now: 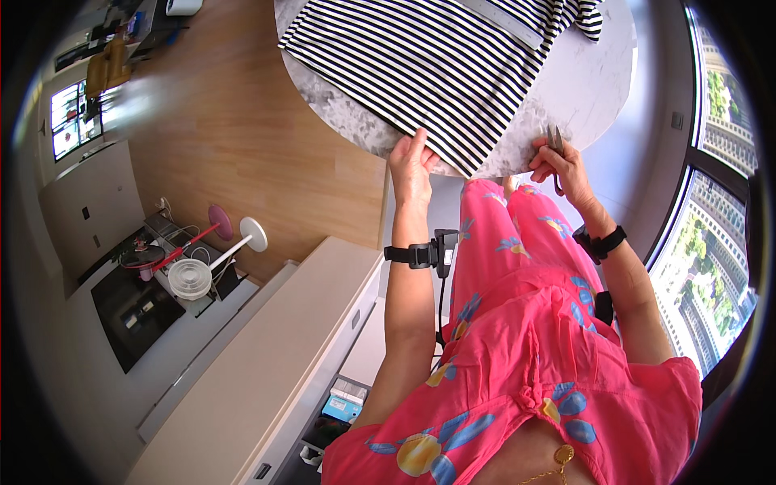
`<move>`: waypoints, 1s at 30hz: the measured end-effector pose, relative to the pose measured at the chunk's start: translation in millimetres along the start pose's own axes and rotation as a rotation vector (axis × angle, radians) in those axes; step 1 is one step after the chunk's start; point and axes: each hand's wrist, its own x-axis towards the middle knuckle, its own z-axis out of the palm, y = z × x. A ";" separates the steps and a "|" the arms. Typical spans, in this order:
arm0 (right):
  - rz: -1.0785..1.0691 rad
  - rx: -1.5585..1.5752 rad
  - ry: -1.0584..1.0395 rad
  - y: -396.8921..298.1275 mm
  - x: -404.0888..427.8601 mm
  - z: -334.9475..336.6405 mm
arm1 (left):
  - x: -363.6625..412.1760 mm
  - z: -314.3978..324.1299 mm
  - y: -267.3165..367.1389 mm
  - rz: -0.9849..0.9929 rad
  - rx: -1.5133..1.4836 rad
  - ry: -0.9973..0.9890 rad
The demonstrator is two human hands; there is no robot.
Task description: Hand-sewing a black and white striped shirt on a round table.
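A black-and-white striped garment (418,73) lies spread on a round marble-patterned table (345,106). My left hand (414,162) pinches its lower edge near the table's rim, thumb on top and fingers beneath the cloth. In my right hand (561,163) is a pair of scissors (555,140), held at the table's near right edge with the blades pointing away from me. A clear ruler (506,23) rests across the upper part of the garment. Bunched striped fabric (589,19) lies at the garment's far right corner.
A long pale cabinet (260,357) stands at lower left, with an open drawer holding a blue box (341,409). Further left are a white fan (190,279) and a television (136,315). Windows (703,267) line the right side.
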 end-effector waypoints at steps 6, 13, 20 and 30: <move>-0.004 0.017 0.007 -0.4 1.5 4.1 | 3.1 2.9 -10.1 0.089 0.141 0.036; -0.004 0.004 0.023 2.7 3.1 3.1 | 2.0 2.7 -10.1 0.110 0.177 0.028; -0.004 0.003 0.025 3.4 4.1 4.0 | 2.5 -1.5 -9.3 0.102 0.165 0.009; -0.013 -0.014 0.036 6.3 6.9 4.6 | -15.7 2.3 -4.8 -0.035 0.187 -0.081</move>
